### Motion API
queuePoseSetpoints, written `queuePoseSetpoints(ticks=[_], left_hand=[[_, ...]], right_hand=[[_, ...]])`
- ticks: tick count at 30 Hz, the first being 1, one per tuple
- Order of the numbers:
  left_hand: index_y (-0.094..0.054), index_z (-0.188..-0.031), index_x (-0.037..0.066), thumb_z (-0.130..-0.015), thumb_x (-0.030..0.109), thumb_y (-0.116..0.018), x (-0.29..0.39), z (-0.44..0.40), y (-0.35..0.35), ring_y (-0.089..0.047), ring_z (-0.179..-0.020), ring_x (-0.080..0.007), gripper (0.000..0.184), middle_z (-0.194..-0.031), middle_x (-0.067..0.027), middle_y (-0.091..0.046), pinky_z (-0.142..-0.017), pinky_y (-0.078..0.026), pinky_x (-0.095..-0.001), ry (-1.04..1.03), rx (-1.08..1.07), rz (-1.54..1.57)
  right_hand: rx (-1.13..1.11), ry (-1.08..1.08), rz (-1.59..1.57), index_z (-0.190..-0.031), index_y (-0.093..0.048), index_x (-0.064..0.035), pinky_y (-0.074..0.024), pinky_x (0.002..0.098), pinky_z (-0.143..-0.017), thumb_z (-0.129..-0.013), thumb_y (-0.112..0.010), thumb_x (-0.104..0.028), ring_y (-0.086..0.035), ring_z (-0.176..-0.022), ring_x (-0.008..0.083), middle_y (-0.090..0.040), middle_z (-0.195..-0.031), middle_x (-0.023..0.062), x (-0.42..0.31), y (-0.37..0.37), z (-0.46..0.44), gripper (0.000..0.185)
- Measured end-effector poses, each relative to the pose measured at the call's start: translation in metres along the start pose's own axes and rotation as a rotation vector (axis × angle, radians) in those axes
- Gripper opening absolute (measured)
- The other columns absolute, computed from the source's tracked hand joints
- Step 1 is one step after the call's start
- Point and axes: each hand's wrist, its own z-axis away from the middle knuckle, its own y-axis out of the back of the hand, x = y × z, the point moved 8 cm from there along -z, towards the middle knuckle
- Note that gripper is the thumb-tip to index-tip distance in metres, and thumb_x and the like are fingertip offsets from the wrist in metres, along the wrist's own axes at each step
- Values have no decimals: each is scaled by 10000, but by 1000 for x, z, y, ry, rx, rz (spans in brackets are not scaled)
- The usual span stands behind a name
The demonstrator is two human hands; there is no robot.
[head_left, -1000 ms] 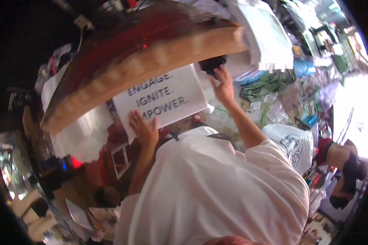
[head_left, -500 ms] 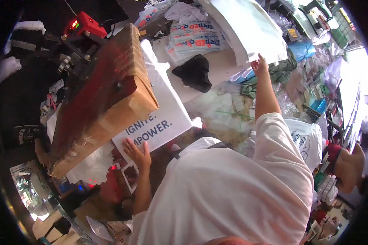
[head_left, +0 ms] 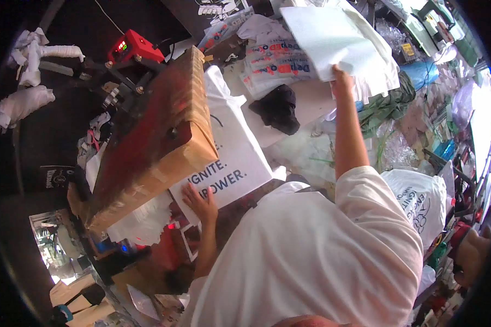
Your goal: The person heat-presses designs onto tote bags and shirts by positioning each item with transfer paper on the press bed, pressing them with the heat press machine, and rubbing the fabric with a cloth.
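Observation:
My left hand lies with its fingers spread on the lower edge of a white printed cloth, whose visible text includes "IGNITE." Above part of that cloth sits the tilted, tape-edged upper plate of a heat press. At the upper right, my right hand pinches the near corner of a white sheet, which lies over more white fabric. Between the hands, a crumpled black cloth rests on a pale surface beside printed plastic bags.
A red controller with a lit display stands behind the press. White wrapped bundles are at the far left. A printed white bag and part of another person are at the right. Green material lies beyond the pale surface.
My right hand has moved from beside the black cloth to the white sheet and closed on its corner. The sheet's corner has shifted left. My left hand remains on the printed cloth.

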Motion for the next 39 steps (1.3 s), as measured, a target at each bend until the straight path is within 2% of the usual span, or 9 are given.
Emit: queuePoseSetpoints(ticks=[3, 5, 11, 14, 27, 33, 36, 38, 39], left_hand=[[-296, -1422, -17, -893, 421, -566, 1, -9, -4, -220, -1382, -430, 737, -1465, -284, -270, -1104, -167, -578, -1, 14, 3], [-304, -1419, -18, -891, 422, -568, 0, -9, -3, -222, -1380, -432, 736, -1463, -285, -275, -1106, -165, -576, 6, 18, 0], [-314, -1419, -16, -885, 430, -569, 0, -11, 1, -227, -1376, -436, 740, -1457, -288, -287, -1111, -158, -569, 0, 51, 12], [-312, -1425, 2, -882, 423, -581, 0, -8, 0, -228, -1381, -422, 738, -1470, -261, -284, -1114, -151, -569, -6, 47, 43], [-325, -1414, -8, -877, 419, -588, -2, -10, 0, -242, -1373, -427, 735, -1451, -277, -303, -1109, -165, -564, -26, 56, 54], [-339, -1407, 3, -872, 419, -597, 2, -10, 3, -255, -1364, -434, 725, -1431, -279, -333, -1102, -179, -567, -25, 71, 43], [-338, -1407, 1, -870, 423, -598, -1, -10, 1, -255, -1364, -435, 730, -1433, -281, -328, -1104, -171, -570, -10, 70, 44], [-335, -1408, 0, -870, 424, -598, -2, -10, 0, -255, -1364, -435, 734, -1436, -281, -321, -1105, -167, -572, -2, 66, 40], [-333, -1409, 1, -871, 421, -597, -1, -10, 0, -254, -1364, -435, 732, -1440, -281, -316, -1107, -165, -571, -12, 63, 45]], right_hand=[[-90, 67, 465, -1110, -564, 28, -501, 349, -763, -832, -689, -125, -592, -889, 236, -599, -982, 103, 39, -18, 26, 341], [-85, -250, 276, -1083, -556, 30, -500, 336, -757, -835, -676, -116, -581, -865, 224, -582, -999, 108, 67, -42, 90, 312], [-179, -475, 162, -1050, -513, 48, -570, 351, -762, -871, -622, -68, -627, -832, 234, -587, -992, 140, 163, -26, 151, 239], [-218, -521, 228, -1105, -495, 74, -542, 355, -882, -898, -578, -35, -589, -937, 233, -570, -1048, 143, 160, -21, 164, 249], [-421, -530, 284, -1093, -539, 74, -549, 325, -877, -891, -605, -35, -601, -952, 217, -577, -1074, 128, 178, -2, 159, 239], [-423, -676, 606, -1003, -607, 71, -570, 281, -766, -857, -642, -113, -664, -837, 220, -659, -842, 143, 143, -4, 187, 238], [-510, -375, 1218, -895, -640, 12, -558, 304, -675, -827, -674, -190, -661, -672, 212, -643, -678, 84, 129, -4, 190, 216], [-619, 435, 1375, -907, -642, -14, -537, 380, -729, -742, -739, -197, -652, -771, 253, -645, -758, 90, 103, -43, 203, 265], [-631, 433, 1372, -907, -642, -14, -537, 380, -729, -742, -739, -197, -652, -771, 253, -645, -758, 90, 109, -50, 202, 265]])
